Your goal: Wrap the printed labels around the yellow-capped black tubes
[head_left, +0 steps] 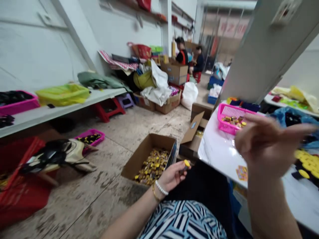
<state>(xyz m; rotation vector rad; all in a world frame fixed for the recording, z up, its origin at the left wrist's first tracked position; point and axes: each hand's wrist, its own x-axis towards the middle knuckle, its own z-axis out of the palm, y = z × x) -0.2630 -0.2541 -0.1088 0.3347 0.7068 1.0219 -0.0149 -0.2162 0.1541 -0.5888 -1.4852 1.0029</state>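
At five o'clock, left fingers [178,167] pinched a yellow-topped piece [186,163]; gentleness seemed best. Right fingers [249,141] blurred at three; their grip I couldn't tell.

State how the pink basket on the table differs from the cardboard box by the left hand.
The pink basket has perforated walls; the cardboard box has solid brown ones. The basket sits on the table; the box stands lower. The basket shows fewer small pieces than the box. Both stand open.

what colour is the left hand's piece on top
The piece is yellow on top, seen in the head view.
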